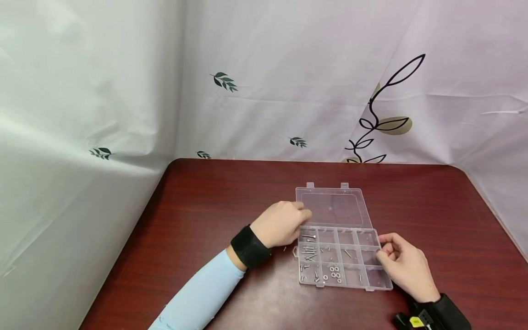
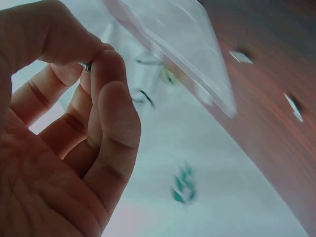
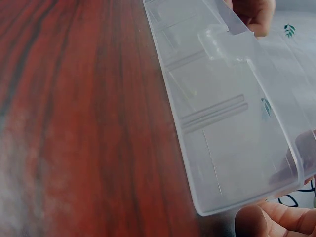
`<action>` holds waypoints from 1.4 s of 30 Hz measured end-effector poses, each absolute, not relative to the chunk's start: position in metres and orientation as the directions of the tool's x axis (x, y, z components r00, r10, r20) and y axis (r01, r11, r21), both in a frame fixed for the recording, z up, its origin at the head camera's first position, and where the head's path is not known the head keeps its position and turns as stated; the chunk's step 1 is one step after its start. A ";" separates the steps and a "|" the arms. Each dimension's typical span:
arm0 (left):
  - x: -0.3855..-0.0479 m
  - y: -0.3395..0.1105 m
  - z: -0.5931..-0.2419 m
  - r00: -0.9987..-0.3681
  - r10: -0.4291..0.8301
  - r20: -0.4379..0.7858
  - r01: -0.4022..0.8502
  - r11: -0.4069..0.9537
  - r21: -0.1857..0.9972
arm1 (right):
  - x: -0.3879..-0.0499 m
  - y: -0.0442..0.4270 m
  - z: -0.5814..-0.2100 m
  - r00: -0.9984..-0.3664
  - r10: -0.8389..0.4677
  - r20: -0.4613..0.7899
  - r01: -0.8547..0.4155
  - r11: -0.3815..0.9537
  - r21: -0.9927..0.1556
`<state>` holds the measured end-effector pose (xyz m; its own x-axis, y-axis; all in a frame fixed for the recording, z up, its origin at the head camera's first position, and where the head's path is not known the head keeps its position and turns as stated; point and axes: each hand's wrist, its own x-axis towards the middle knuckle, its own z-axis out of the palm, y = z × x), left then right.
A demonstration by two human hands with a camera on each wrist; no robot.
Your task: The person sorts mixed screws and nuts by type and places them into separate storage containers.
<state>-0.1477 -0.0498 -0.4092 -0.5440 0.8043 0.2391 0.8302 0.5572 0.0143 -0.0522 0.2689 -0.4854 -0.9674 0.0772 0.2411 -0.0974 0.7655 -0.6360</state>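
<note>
A clear plastic compartment box (image 1: 345, 275) lies on the table with its lid (image 1: 330, 206) folded back. Screws (image 1: 308, 251) fill several left compartments, and small washers (image 1: 336, 275) lie in a near one. Over the box's left side, near the lid hinge, is my left hand (image 1: 281, 223). Its thumb and fingertips pinch a small metal piece (image 2: 88, 67), mostly hidden by the fingers. My right hand (image 1: 406, 265) grips the box's right edge with thumb and forefinger. In the right wrist view, its fingertips (image 3: 252, 221) show at the box's corner.
The box stands on a dark red wooden table (image 1: 214, 192). A small loose piece (image 1: 284, 249) lies left of the box; the left wrist view shows two shiny bits (image 2: 241, 57) on the wood. A pale leaf-printed curtain (image 1: 264, 91) hangs behind the table.
</note>
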 end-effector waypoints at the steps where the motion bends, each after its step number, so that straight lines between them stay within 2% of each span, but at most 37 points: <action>1: -0.143 -0.046 -0.408 -0.526 0.817 0.237 0.842 0.539 0.012 | -0.052 0.269 -0.485 -0.967 0.075 0.242 -0.100 0.766 -0.635; 6: -0.122 -0.021 -0.399 -0.457 0.867 0.198 0.883 0.469 -0.021 | -0.053 0.268 -0.484 -0.967 0.074 0.244 -0.102 0.766 -0.635; 13: -0.097 0.016 -0.393 -0.354 0.928 0.119 0.921 0.368 -0.131 | -0.052 0.268 -0.485 -0.970 0.083 0.227 -0.083 0.770 -0.633; 24: -0.075 0.042 -0.397 -0.292 0.953 0.085 0.938 0.303 -0.168 | -0.052 0.270 -0.485 -0.976 0.068 0.207 -0.082 0.766 -0.638; 27: -0.074 0.038 -0.398 -0.316 0.945 0.080 0.931 0.325 -0.167 | -0.052 0.271 -0.486 -0.976 0.065 0.210 -0.086 0.766 -0.637; 32: -0.082 0.021 -0.401 -0.399 0.912 0.098 0.908 0.408 -0.095 | -0.051 0.269 -0.486 -0.974 0.064 0.216 -0.091 0.766 -0.636; 42: -0.122 -0.037 -0.409 -0.530 0.837 0.137 0.845 0.535 0.001 | -0.051 0.267 -0.485 -0.966 0.077 0.246 -0.098 0.772 -0.628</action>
